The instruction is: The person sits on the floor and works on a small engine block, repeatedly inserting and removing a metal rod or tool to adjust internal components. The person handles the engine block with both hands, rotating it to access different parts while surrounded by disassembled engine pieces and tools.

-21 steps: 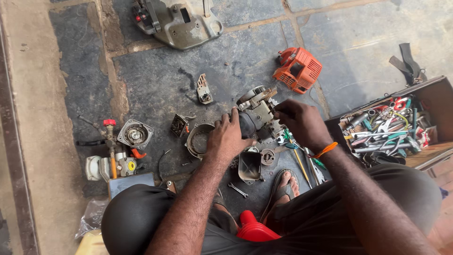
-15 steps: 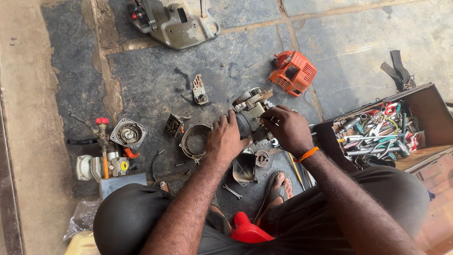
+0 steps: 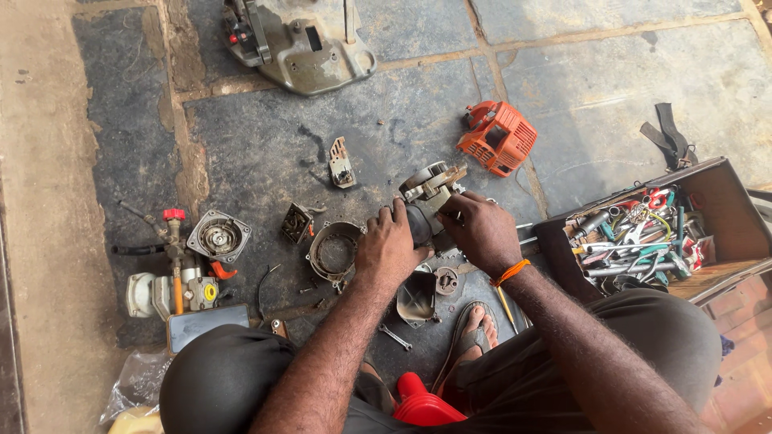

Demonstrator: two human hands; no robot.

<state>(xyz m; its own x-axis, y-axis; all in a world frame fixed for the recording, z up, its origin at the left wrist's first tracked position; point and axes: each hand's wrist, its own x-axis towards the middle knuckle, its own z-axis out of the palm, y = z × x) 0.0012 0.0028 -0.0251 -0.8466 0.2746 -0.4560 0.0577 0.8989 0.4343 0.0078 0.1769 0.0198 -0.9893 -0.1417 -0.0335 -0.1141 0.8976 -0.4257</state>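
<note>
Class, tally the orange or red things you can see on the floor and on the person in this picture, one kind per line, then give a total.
Orange engine cover: 1
Red valve knob: 1
Red funnel: 1
Orange wristband: 1
Total: 4
Small red-handled tools in the toolbox are too jumbled to count. Both hands, left hand and right hand, grip the grey engine part.

A dark phone (image 3: 207, 325) lay flat with its screen off, low and well left of the left hand (image 3: 388, 245). A crumpled clear plastic bag (image 3: 133, 384) sat lower-left of it. No labels or signs showed.
</note>
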